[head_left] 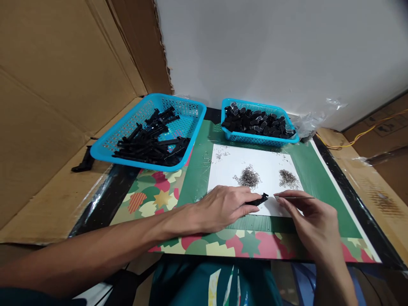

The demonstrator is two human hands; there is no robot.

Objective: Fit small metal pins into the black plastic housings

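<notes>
My left hand [228,206] pinches a black plastic part [259,200] low over the front of a white sheet [219,178]. Just to the right, my right hand [310,216] holds a thin metal tool [295,197] between thumb and fingertips, its tip a short gap away from the black part. Behind my left hand lies a pile of small metal pieces [249,177]. A smaller pile [287,178] of them sits behind my right hand. Whether a small piece is at the tool's tip is too small to tell.
A blue basket [108,157] of long black parts stands at the back left; a smaller blue basket [237,137] of short black parts at the back right. One black part [84,161] lies on cardboard at the left. Clear plastic [310,121] and a yellow cable [358,138] are right.
</notes>
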